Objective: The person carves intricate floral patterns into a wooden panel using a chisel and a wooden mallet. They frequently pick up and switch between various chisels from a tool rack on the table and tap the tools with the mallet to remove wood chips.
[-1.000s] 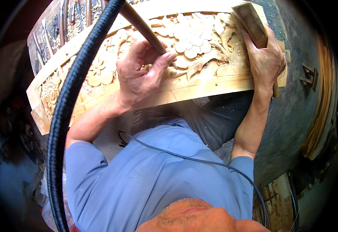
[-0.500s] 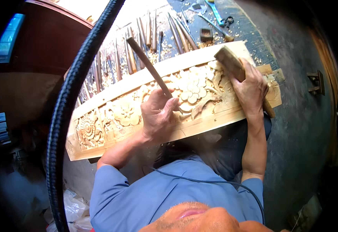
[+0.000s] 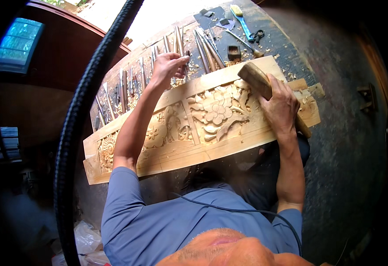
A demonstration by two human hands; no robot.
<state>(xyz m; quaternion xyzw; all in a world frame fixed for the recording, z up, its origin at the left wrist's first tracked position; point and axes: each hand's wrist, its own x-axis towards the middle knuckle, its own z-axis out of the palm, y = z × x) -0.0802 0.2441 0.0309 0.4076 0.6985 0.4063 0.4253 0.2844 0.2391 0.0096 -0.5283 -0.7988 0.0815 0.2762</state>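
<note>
A long pale wooden panel (image 3: 160, 162) carved with flowers and leaves lies across my lap and the bench edge. My left hand (image 3: 168, 66) is raised beyond the panel's far edge among the row of tools, its fingers pinched on a slim dark chisel (image 3: 186, 66) held upright. On the panel's right part, my right hand (image 3: 279, 104) grips a worn wooden mallet (image 3: 254, 79), which rests over the board beside the carved leaves.
Several chisels (image 3: 205, 55) lie among shavings on the dark bench (image 3: 291, 55), with a blue brush (image 3: 242, 24), black scissors (image 3: 258, 36) and a dark square block (image 3: 234, 52). A wooden stool (image 3: 367, 97) stands right. A thick black braided cable (image 3: 76, 113) crosses the left side.
My left hand has moved forward and up from the carved area to the tool row, taking the chisel away from the carving. The right hand stays on the mallet. The view has widened over the bench.
</note>
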